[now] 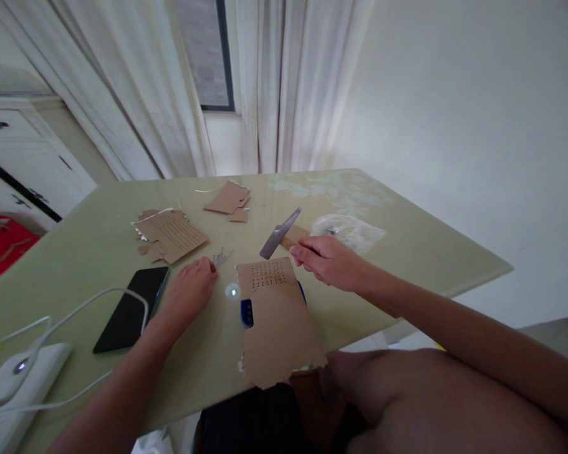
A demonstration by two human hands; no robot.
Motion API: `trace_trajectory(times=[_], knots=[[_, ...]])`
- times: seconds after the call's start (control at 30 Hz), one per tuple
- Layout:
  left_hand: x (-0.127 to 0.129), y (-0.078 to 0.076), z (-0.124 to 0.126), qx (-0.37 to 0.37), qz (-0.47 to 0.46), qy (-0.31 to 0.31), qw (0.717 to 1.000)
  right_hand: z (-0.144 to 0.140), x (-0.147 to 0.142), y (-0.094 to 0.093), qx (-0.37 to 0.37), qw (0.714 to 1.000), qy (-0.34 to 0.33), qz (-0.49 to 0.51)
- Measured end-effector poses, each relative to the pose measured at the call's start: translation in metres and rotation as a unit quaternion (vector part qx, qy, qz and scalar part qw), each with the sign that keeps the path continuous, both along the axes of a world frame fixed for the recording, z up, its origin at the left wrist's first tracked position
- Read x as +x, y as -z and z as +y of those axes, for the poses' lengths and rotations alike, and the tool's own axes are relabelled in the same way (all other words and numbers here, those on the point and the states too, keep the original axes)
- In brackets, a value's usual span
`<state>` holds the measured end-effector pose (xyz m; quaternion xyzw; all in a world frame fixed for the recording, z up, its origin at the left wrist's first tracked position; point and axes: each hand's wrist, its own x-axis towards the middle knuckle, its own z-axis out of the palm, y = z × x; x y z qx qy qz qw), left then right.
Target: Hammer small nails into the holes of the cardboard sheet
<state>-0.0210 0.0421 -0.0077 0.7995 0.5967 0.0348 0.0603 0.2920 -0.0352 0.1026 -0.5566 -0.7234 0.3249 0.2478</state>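
Observation:
My right hand (329, 260) is closed round the wooden handle of a hammer (280, 234), its grey metal head raised past the far edge of a cardboard sheet (277, 334). Rows of small holes mark the far part of that sheet, and blue objects (247, 313) show from under its sides. To the left, my left hand (195, 284) pinches a small bunch of thin nails (221, 258), which fan out from the fingertips just above the table. The nails are apart from the cardboard.
Perforated cardboard (170, 236) and torn cardboard pieces (230, 198) lie farther back. A clear plastic bag (353, 231) is beyond my right hand. By my left arm are a black phone (135, 309), a white cable (88, 309) and a power strip (28, 391).

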Motion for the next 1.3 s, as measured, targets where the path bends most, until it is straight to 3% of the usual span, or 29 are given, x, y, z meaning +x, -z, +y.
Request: trace_trajectory(times=[0.57, 0.7, 0.77, 0.83, 0.9, 1.07, 1.17, 1.3], knots=[[-0.008, -0.002, 0.0, 0.006, 0.021, -0.002, 1.0, 0.007, 0.002, 0.014, -0.019, 0.999, 0.03, -0.016], [-0.002, -0.007, -0.001, 0.02, -0.004, 0.014, 1.0, 0.01, 0.001, 0.024, -0.04, 0.997, 0.058, -0.013], [0.004, -0.012, -0.003, 0.033, -0.089, 0.021, 0.995, 0.011, 0.0, 0.029, -0.056, 0.996, 0.075, -0.006], [0.012, -0.017, -0.008, 0.046, -0.239, 0.039, 0.969, 0.012, -0.002, 0.033, -0.081, 0.993, 0.086, 0.007], [0.02, -0.022, -0.016, 0.046, -0.38, 0.065, 0.921, 0.012, -0.005, 0.035, -0.11, 0.989, 0.096, 0.027], [0.03, -0.029, -0.034, -0.051, -0.541, 0.086, 0.835, 0.013, -0.012, 0.035, -0.163, 0.973, 0.123, 0.104], [0.029, -0.033, -0.036, -0.109, -0.552, 0.103, 0.82, 0.014, -0.013, 0.036, -0.171, 0.968, 0.131, 0.132], [0.026, -0.036, -0.035, -0.116, -0.539, 0.113, 0.826, 0.014, -0.012, 0.036, -0.168, 0.967, 0.134, 0.137]])
